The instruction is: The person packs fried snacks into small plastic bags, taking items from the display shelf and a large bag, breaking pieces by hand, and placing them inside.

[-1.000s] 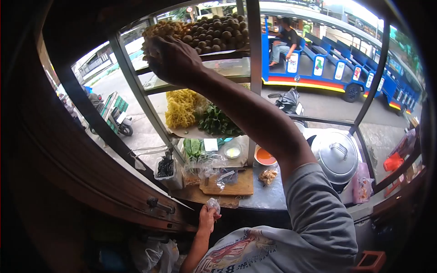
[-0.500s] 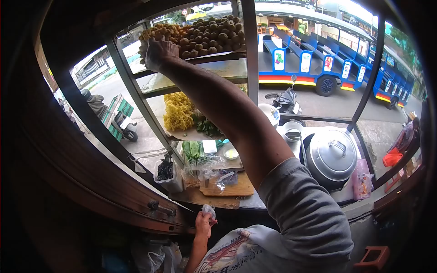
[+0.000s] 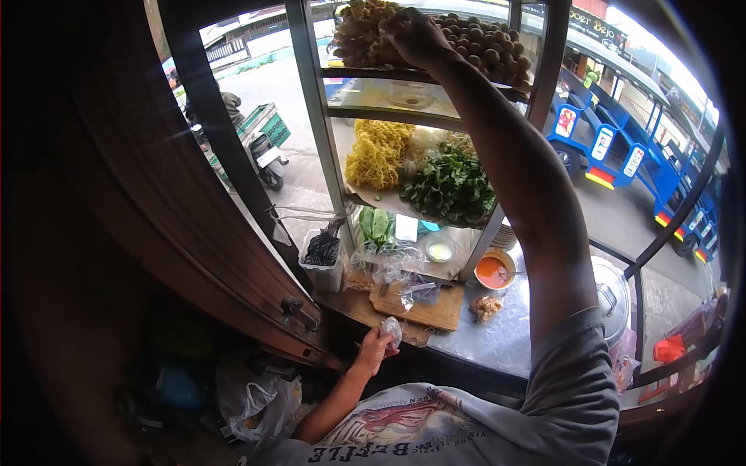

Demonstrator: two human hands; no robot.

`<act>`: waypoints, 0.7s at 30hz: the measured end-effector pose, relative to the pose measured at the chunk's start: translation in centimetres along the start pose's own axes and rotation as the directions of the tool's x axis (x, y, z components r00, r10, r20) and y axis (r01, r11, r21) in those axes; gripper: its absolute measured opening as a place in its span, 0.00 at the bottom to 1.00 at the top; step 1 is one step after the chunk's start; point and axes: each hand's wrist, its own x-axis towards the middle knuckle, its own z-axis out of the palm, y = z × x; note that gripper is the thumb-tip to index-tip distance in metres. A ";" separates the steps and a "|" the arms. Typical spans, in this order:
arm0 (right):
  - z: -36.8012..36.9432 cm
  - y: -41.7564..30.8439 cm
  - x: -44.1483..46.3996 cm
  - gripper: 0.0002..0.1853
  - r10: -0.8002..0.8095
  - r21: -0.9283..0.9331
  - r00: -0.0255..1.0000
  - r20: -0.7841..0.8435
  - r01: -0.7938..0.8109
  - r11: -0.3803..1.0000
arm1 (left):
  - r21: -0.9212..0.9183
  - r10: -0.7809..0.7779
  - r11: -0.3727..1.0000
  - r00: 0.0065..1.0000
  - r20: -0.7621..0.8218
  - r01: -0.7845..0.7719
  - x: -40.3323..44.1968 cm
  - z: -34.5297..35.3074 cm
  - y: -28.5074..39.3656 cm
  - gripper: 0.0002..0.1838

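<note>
Hands apart: the left hand (image 3: 374,350) grasps a bunched plastic bag (image 3: 392,332) by the near edge of the surface (image 3: 497,342); the right hand (image 3: 418,37) is at fried snacks (image 3: 359,35) on the left end of the top shelf (image 3: 373,74), beside round balls (image 3: 491,53), its grip too hidden to tell.

The small, translucent plastic bundle (image 3: 392,332) you hold is crumpled, poking out of your left hand (image 3: 374,349). The golden-brown, knobbly food pieces (image 3: 359,37) at your right hand (image 3: 418,37) lie heaped unevenly, left on the upper shelf (image 3: 369,73).
</note>
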 end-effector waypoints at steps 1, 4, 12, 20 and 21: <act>-0.5 -0.9 -0.5 0.15 -0.014 -0.050 1.000 -0.006 0.014 0.999 | 0.000 -0.007 1.000 1.000 -0.003 0.007 -0.1 0.0 0.0 0.10; -0.5 -1.6 -1.2 0.15 -0.308 -0.100 0.942 -0.133 0.296 0.950 | 0.006 -0.025 1.000 1.000 -0.014 0.025 -0.2 -0.4 -0.4 0.10; -4.2 -2.1 -21.6 0.16 -0.114 0.423 0.993 -0.001 0.104 0.900 | -0.105 -0.003 0.994 1.000 -0.018 0.001 0.0 1.5 0.6 0.08; 4.8 10.6 -53.3 0.21 0.580 0.324 0.780 0.236 -0.626 0.710 | -0.183 -0.102 0.974 0.979 0.175 0.134 3.9 7.0 2.4 0.18; 4.3 9.2 -53.4 0.21 0.637 0.413 0.711 0.297 -0.697 0.586 | -0.164 -0.062 0.982 0.974 0.216 0.098 4.7 7.7 2.1 0.19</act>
